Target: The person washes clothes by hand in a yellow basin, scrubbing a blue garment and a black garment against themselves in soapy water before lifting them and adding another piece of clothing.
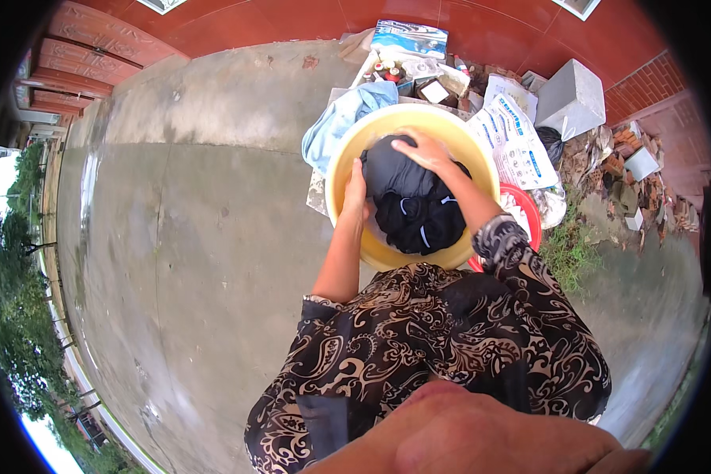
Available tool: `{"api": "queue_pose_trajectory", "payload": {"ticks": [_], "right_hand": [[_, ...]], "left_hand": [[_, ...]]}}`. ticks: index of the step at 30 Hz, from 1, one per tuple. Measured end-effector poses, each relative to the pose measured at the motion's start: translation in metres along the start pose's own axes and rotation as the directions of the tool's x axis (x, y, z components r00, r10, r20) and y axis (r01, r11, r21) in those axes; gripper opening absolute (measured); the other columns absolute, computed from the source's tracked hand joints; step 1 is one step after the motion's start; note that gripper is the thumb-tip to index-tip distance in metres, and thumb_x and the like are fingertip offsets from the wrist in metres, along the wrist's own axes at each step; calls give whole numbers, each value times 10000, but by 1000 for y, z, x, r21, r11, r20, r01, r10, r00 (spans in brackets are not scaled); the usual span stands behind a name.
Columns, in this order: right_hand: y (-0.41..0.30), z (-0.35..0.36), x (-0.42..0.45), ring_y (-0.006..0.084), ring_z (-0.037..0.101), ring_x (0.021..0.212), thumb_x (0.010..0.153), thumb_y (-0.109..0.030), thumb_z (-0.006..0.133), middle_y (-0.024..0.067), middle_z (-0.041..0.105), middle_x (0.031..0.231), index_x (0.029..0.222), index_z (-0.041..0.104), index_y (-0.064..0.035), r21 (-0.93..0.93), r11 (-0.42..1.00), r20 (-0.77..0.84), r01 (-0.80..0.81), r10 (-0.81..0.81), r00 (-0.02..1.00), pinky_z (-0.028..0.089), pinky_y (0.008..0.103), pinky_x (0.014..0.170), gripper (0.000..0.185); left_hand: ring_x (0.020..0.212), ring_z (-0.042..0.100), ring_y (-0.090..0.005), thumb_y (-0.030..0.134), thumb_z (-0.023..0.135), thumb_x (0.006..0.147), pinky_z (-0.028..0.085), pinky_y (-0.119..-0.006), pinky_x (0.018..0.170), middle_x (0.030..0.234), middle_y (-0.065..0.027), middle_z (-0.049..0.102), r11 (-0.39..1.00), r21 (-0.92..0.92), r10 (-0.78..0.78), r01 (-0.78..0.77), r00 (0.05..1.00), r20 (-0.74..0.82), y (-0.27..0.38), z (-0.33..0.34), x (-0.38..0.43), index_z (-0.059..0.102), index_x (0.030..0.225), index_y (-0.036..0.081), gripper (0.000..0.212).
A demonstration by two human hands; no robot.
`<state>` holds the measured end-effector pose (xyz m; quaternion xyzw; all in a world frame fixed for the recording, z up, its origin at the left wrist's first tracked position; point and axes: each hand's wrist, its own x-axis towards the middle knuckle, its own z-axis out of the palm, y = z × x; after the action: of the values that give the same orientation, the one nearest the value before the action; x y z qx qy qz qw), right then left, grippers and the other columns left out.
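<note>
A yellow plastic basin (pixel 412 115) stands in front of me with a bundle of dark wet-looking cloth (pixel 391 169) in it. My left hand (pixel 356 186) lies along the left side of the cloth, inside the basin's wall. My right hand (pixel 422 149) rests across the top of the bundle with its thumb and fingers spread. Black cloth with thin white strips lies bunched in the lower half of the basin. The palms are turned inward and partly hidden, so whether either hand grips the cloth does not show.
A light blue cloth (pixel 338 127) hangs at the basin's upper left. A red basin (pixel 532 210) with white cloth stands at its right. Behind are a printed white sack (pixel 512 142), bottles (pixel 393 75), a grey-white block (pixel 570 98) and brick rubble (pixel 625 142) along a red wall.
</note>
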<state>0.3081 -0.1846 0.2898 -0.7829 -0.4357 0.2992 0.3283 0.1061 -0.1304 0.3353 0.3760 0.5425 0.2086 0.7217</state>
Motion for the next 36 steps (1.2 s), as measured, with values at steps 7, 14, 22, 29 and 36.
{"api": "queue_pose_trajectory", "payload": {"ticks": [7,14,22,29,36], "right_hand": [[-55,58,-31,312,689,1030,825,-264,779,182,714,1069,1118,684,7,259,885,-62,387,-384,921,516,376,917,410],[-26,46,-16,381,715,787,929,-385,655,220,709,830,949,736,-23,106,991,-414,81,-30,910,547,436,696,371],[-10,20,-21,421,674,850,909,-351,669,198,704,909,896,662,-61,-219,947,-443,236,-312,841,524,520,723,290],[-8,11,-4,350,574,1262,900,-520,687,193,632,1318,1355,602,-119,119,992,-76,35,-26,997,427,432,1079,612],[-146,62,-68,376,691,980,859,-405,731,189,719,1057,1097,733,-87,114,933,4,343,-346,938,539,411,828,397]], "left_hand": [[1110,651,-285,530,419,1046,554,-444,934,1269,-134,642,931,-364,42,12,989,140,-46,-7,75,552,1373,97,558],[1007,667,-258,210,441,1013,544,-360,879,1103,-137,684,973,-205,107,-105,994,-2,-38,49,44,659,1196,5,351],[829,659,-274,277,560,991,540,-391,802,918,-123,686,873,220,454,-435,890,-44,-29,21,42,652,1009,16,277],[1220,606,-311,400,699,935,479,-424,1038,1322,-210,620,891,328,341,-314,940,-26,-37,-9,65,511,1392,-20,649],[1097,659,-279,431,490,1037,565,-438,906,1263,-150,646,841,-540,227,-40,931,286,-87,-100,131,577,1339,81,471]]}}
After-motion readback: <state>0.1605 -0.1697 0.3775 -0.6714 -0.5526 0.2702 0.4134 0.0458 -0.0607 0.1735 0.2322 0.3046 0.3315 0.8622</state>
